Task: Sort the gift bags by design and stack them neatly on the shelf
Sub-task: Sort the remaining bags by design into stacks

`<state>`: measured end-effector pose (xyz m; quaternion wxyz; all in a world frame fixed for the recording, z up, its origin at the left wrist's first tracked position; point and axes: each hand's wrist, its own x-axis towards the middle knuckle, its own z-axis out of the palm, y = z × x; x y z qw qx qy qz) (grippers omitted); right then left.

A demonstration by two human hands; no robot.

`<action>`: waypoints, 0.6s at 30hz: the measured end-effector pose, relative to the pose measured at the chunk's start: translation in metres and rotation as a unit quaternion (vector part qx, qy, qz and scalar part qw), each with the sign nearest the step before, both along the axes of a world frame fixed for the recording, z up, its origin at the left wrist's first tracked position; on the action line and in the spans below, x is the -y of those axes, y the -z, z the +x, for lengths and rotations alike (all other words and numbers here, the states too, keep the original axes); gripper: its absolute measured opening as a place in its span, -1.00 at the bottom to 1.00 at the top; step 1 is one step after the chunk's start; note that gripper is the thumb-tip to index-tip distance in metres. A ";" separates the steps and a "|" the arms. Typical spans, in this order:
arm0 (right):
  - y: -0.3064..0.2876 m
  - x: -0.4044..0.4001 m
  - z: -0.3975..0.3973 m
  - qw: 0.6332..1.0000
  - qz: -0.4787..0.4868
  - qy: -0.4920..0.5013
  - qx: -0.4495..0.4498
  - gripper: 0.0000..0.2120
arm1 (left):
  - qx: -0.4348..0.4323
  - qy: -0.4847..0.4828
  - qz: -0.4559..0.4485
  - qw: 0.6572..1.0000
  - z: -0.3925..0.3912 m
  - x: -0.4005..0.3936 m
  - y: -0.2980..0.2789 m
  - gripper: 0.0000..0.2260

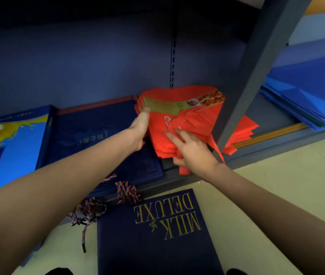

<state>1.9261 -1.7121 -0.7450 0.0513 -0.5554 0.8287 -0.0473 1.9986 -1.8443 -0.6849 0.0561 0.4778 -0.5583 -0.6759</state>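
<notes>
Low on the shelf (179, 172), between its dark back panel and its front lip, lies a ragged stack of red gift bags (185, 118), fanned out rather than squared; the topmost one shows a gold band with a printed picture of food near its far edge; red strap handles trail off the front of the stack and over the shelf lip. Both hands are on this stack; the left hand (140, 130) presses against its left side, fingers straight and pointing away from the person, thumb tucked at the near corner; the right hand (191, 148) lies on the near right part, fingers spread across the top bags and thumb curled under their front edge, so it grips a few of them. More red bags (241, 132) poke out on the far side of the grey upright post (257, 66), which crosses in front of them.

Just left of the red stack lies a pile of navy bags (98, 133), its twisted cord handles (127, 190) hanging over the shelf edge; further left sits a bright blue stack (8, 139) with a yellow splash design. On the pale floor (277, 185) below, close to the person, a navy bag (157, 231) lettered MILK DELUXE lies flat. In the next bay, at the right, rests another stack of blue bags (306, 96).
</notes>
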 end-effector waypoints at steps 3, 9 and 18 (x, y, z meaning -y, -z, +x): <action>-0.013 -0.001 -0.009 0.997 -0.054 0.005 0.053 -0.27 | -0.021 0.005 -0.027 0.999 -0.006 0.000 -0.004 -0.43; -0.018 0.000 -0.009 0.982 -0.156 0.001 0.102 -0.35 | -0.100 -0.046 -0.026 0.994 0.002 0.017 -0.016 -0.56; -0.013 0.005 0.000 0.977 -0.199 -0.043 0.067 -0.43 | -0.097 -0.066 0.072 0.990 -0.003 0.014 -0.003 -0.69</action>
